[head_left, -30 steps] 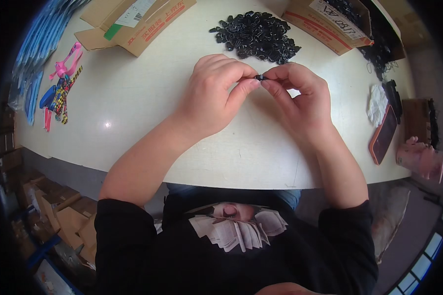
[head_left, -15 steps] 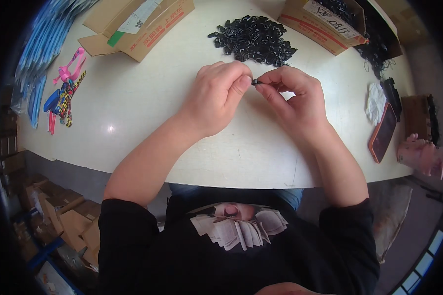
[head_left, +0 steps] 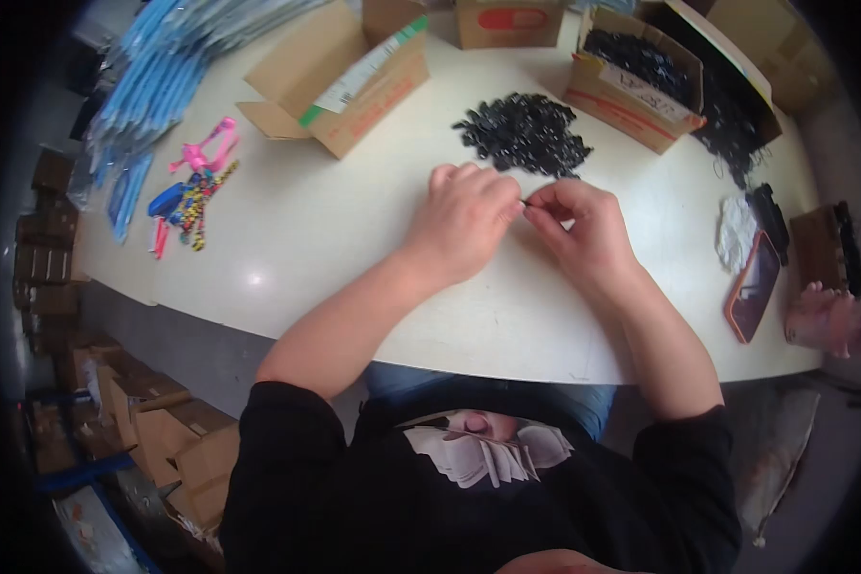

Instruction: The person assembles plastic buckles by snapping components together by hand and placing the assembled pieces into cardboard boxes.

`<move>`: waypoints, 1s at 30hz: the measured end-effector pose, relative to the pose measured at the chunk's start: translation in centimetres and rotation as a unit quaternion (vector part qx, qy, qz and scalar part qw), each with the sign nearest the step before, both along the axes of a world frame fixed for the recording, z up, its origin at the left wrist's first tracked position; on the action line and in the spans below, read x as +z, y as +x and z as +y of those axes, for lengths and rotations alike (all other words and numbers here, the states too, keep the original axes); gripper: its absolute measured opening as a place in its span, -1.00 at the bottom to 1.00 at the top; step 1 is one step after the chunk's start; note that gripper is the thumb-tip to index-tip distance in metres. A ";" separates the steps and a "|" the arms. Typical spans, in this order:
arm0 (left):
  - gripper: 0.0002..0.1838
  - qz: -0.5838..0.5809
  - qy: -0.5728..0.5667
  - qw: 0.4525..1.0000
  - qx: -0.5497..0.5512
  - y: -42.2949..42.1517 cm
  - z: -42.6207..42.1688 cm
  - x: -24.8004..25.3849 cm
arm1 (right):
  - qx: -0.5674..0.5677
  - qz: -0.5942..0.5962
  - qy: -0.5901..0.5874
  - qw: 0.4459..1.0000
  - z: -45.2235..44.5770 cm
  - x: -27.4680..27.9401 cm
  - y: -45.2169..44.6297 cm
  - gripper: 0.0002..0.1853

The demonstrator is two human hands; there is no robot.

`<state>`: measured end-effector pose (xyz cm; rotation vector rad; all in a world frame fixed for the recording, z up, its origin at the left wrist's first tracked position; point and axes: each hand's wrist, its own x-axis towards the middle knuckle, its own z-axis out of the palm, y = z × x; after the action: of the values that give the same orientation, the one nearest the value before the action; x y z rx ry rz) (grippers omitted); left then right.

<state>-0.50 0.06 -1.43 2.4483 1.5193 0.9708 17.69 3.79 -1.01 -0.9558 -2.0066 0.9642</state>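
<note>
White, flat table [head_left: 335, 230] — left hand [head_left: 467, 222], right hand [head_left: 584, 234], both grips pinching one tiny black piece [head_left: 524, 204] — brown cardboard boxes [head_left: 209, 471], grey floor [head_left: 206, 349] below.

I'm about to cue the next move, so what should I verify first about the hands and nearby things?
1. Right hand pinching the black part: ok.
2. Left hand gripping it too: cannot tell, fingertips hidden.
3. Orientation of the black part: cannot tell, mostly covered.
4. Black pile close by: ok, just beyond the hands.
5. Phone clear of both hands: ok, off to the right.
</note>
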 end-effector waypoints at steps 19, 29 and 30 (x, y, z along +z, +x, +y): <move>-0.76 0.136 0.126 0.939 0.290 -14.7 5.2 9.2 | -0.164 0.015 0.073 0.984 5.1 5.1 3.0 -0.85; -0.80 0.066 -0.012 0.998 0.006 -3.4 2.7 3.6 | -0.236 -0.177 0.370 0.881 11.4 5.7 5.7 -0.85; -0.81 0.070 -0.027 0.997 0.001 -2.6 2.7 2.9 | -0.211 -0.154 0.361 0.895 10.3 5.6 5.0 -0.87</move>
<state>-3.14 2.79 1.44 2.5253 1.5662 0.7615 22.67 14.07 4.56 -1.0700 -2.0294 -0.1961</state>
